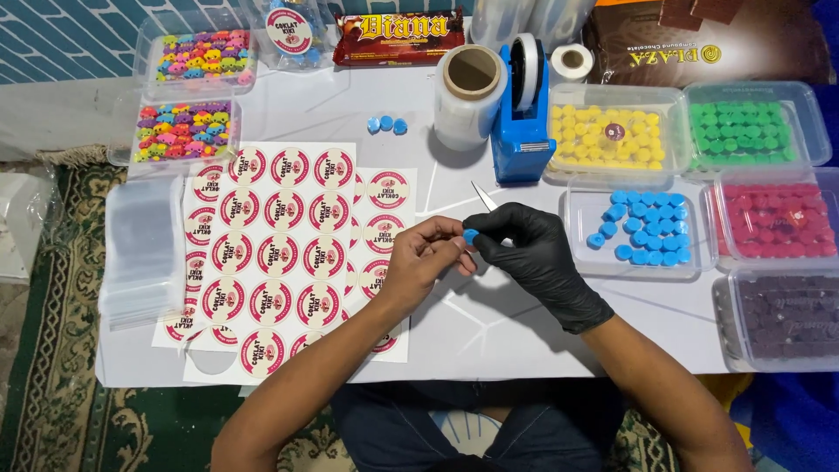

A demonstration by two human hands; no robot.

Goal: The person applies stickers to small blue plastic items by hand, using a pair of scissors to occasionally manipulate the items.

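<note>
I am pinching a small blue candy piece (470,236) between the fingertips of both hands, just above the white table cover (524,332). My left hand (424,258), bare, is closing its thumb and forefinger on the piece from the left side. My right hand (533,253), in a black glove, is closing its fingertips on the same piece from the right, so the two hands are meeting at it. A thin silvery blade tip (483,196) is sticking up just behind the gloved fingers; I cannot tell what is holding it.

Just to the right of my gloved hand, a clear tray of blue pieces (647,229) is sitting near the wrist. Beyond it, I am seeing trays of red pieces (778,218), purple pieces (782,319), green pieces (743,131) and yellow pieces (607,135). A blue tape dispenser (522,131) and a roll of clear film (468,96) are standing behind my hands, with three loose blue pieces (386,125) lying near them.

To my left, sheets of round red-and-white stickers (280,253) are lying under my forearm, beside a stack of clear plastic bags (140,249). Two boxes of mixed coloured candies (183,131) are resting at the far left.
</note>
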